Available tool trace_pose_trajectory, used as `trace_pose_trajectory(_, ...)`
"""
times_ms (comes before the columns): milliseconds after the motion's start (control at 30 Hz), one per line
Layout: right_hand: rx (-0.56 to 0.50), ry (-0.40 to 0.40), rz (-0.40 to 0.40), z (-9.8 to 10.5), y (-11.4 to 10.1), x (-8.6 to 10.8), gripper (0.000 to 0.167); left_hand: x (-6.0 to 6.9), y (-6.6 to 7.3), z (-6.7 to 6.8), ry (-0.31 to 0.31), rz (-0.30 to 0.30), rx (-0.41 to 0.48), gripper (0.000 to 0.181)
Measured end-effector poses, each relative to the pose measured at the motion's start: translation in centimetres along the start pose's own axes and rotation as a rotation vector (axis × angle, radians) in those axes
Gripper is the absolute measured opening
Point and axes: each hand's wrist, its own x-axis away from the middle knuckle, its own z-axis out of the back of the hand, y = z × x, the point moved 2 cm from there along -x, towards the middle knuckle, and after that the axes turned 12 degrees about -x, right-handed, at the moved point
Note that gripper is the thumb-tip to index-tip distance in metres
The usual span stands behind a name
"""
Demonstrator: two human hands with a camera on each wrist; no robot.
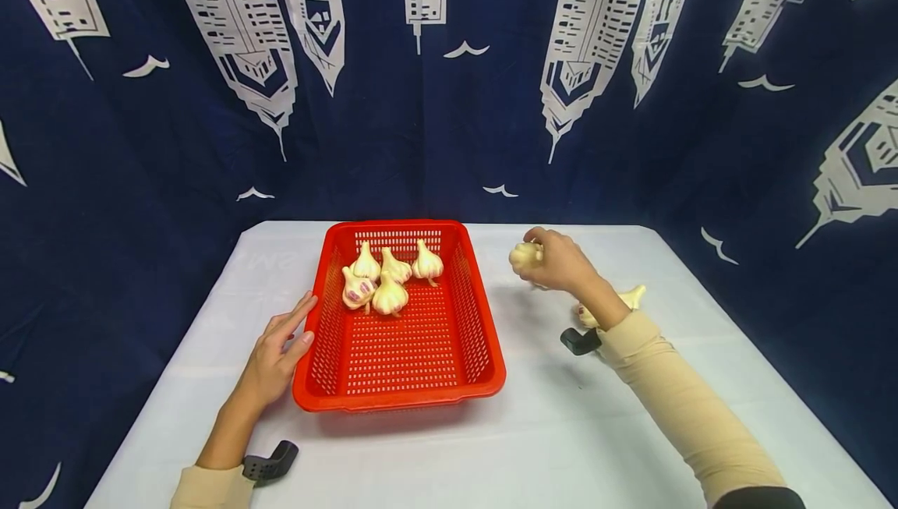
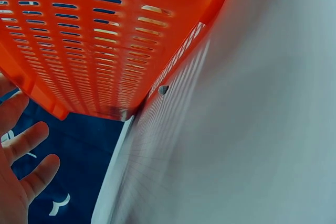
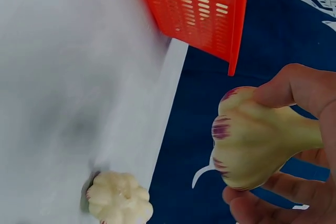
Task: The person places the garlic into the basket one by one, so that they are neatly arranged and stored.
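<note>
In the head view the left hand (image 1: 270, 361) rests its fairly straight fingers on the left rim of a red basket (image 1: 400, 398). Several garlic bulbs (image 1: 390, 295) lie in the back left part of the basket. To the right of it, the right hand (image 1: 559, 261) holds a garlic bulb (image 1: 525, 257) above the table. The right wrist view shows that bulb (image 3: 252, 140) pinched between the thumb and fingers of the right hand (image 3: 310, 145). The left wrist view has the left hand (image 2: 23, 166) beside the slotted basket wall (image 2: 94, 35).
More garlic (image 1: 632, 297) lies on the white table (image 1: 533, 447), partly hidden behind the right forearm. A garlic bulb (image 3: 119, 199) is on the table below the held one in the right wrist view. Dark blue patterned cloth (image 1: 435, 127) hangs behind the table.
</note>
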Motion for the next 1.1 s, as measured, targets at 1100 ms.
trace_pose_trajectory(1100, -0.216, 0.140, 0.164, -2.2, -6.9, -3.1, 0.043, 0.1, -0.1, 0.1, 0.000, -0.007, -0.002, 0.053)
